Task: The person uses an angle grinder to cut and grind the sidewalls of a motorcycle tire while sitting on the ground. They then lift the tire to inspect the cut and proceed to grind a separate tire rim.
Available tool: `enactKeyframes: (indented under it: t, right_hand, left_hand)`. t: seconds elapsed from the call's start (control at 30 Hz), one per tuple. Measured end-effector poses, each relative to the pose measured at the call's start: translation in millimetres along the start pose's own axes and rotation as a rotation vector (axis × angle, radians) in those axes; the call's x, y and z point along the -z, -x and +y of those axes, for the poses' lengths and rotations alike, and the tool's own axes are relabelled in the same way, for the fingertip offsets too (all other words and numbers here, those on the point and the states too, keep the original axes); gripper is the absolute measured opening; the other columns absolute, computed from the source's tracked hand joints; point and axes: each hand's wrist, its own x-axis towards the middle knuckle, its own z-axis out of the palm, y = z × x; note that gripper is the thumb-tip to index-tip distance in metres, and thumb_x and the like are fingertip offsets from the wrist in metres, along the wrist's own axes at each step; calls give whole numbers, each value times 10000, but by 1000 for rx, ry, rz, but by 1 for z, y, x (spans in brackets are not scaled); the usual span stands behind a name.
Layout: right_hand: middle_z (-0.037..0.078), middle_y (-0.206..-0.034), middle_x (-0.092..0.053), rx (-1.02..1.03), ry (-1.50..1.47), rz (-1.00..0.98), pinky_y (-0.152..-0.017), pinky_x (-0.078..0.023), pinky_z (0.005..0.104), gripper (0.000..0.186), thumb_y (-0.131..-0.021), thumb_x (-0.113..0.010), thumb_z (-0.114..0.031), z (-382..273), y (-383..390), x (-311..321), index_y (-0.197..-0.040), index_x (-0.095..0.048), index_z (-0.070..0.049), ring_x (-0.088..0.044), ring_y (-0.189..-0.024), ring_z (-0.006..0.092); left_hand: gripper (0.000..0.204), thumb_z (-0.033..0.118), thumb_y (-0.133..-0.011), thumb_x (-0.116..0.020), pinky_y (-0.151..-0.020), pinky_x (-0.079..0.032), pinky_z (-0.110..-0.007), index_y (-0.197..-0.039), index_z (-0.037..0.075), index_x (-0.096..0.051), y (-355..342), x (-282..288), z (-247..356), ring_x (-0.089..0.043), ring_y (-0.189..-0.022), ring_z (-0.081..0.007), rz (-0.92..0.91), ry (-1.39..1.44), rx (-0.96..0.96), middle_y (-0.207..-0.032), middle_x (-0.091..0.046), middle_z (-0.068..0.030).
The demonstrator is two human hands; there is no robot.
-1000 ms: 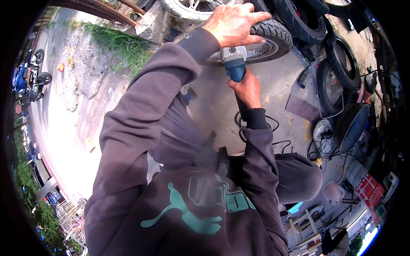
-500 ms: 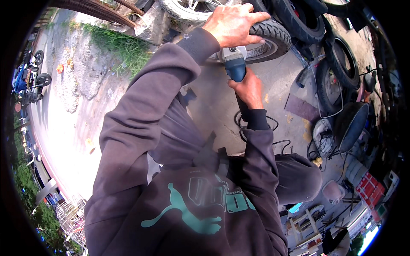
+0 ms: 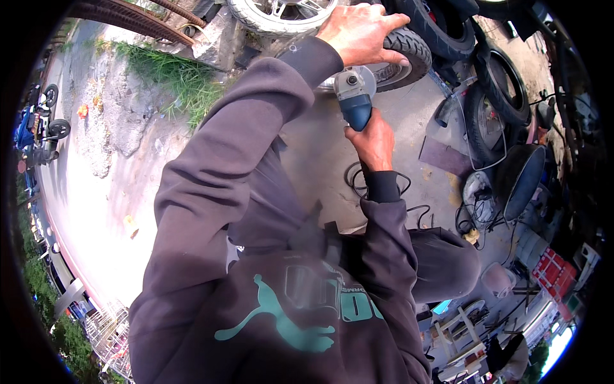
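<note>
A spoked-looking pale rim with a knobbly black tyre, a motorcycle wheel (image 3: 419, 56), stands ahead of me. My left hand (image 3: 358, 35) reaches over it from the left, index finger and thumb apart with the tyre between them; its other fingers are partly hidden. Below that hand, my right hand (image 3: 376, 142) is wrapped around the body of a blue angle grinder (image 3: 355, 110). The grinder's grey metal head points up at the wheel, with a pale round disc or guard beside it. Whether the disc touches the rim I cannot tell.
A white alloy wheel (image 3: 281, 16) lies at the top, beside rusty ribbed bars (image 3: 128, 16). Several loose tyres (image 3: 505, 83) crowd the right. Black cable (image 3: 355, 182) loops on the concrete near my right wrist. A dark basin (image 3: 523, 182) and a red crate (image 3: 554, 276) are farther right.
The grinder has tilted, so its head and the pale disc show more clearly. My right hand has shifted slightly down. The left hand remains over the wheel; the whole view has shifted a little.
</note>
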Motion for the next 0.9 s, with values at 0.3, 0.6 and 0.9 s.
enactKeyframes:
  t: [0.3, 0.6, 0.9]
  right_hand:
    - [89, -879, -666, -194, -491, -99, -703, -523, 329, 484, -776, -823, -212, 34, 42, 59, -1128, -624, 54, -625, -777, 153]
    - [215, -1058, -732, -120, -434, -216, -866, -557, 405, 580, -758, -785, -220, 5, 28, 41, -1238, -619, 59, -719, -975, 305]
    - [255, -1059, -738, -20, -520, -226, -877, -557, 437, 585, -725, -840, -266, -27, -22, -13, -1190, -660, 39, -729, -991, 361]
  left_hand:
    - [950, 306, -778, -851, -993, -538, -477, -1584, 202, -359, 47, 18, -48, -653, -1180, -391, -206, 105, 106, -1336, -646, -206]
    - [845, 333, -819, -791, -997, -541, -484, -1562, 223, -403, 41, 48, -59, -664, -1170, -382, -292, 25, 126, -1386, -639, -146]
    - [781, 439, -837, -807, -954, -567, -458, -1523, 256, -481, 45, 20, -58, -662, -1156, -354, -56, 43, 2, -1366, -643, -140]
